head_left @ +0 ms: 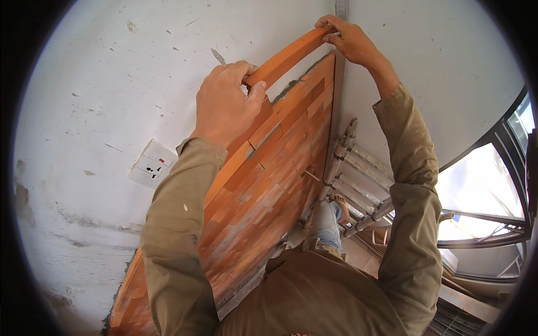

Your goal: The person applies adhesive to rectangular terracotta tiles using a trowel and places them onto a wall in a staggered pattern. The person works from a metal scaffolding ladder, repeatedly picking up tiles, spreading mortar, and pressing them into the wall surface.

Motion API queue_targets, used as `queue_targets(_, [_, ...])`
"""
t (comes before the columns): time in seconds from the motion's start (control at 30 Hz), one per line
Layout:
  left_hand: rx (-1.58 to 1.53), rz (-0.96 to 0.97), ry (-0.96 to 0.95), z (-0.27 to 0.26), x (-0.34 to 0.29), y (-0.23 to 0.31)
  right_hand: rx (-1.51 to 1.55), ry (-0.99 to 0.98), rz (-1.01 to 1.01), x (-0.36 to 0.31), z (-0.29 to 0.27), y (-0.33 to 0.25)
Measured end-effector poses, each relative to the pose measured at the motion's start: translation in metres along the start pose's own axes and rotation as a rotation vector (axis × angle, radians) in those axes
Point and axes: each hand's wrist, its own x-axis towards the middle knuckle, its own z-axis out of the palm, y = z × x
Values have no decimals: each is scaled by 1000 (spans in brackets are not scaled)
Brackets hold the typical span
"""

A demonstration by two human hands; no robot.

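Observation:
A long, narrow orange brick tile (288, 57) is held up between my two hands, just above the top course of a tiled wall (274, 162). My left hand (227, 101) grips its near end, thumb on the side facing me. At the far end, close to the wall corner, my right hand (350, 42) pinches it between thumb and fingers. Grey mortar (286, 89) shows along the upper edge of the laid tiles below. Whether the held tile touches the mortar I cannot tell.
A white socket plate (152, 163) sits on the speckled white wall to the left. On the right stands metal scaffolding (358, 179) beside a vertical metal strip (338, 101). My bare foot (341, 208) rests near it. A window (482, 182) is farther right.

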Motion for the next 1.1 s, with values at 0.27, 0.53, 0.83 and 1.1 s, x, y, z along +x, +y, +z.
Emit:
queue_targets(0.27, [234,-256,-291,41,49,-10,-96,-150,15,41,26,60])
queue_targets(0.53, [298,-278,-438,57,66,-12,-139,-212,-4,42,36,89])
queue_targets(0.83, [290,-234,-415,71,64,-21,-214,-316,10,34,38,90])
queue_targets(1.1, [371,-266,-558,77,72,-26,-425,-372,15,31,40,88])
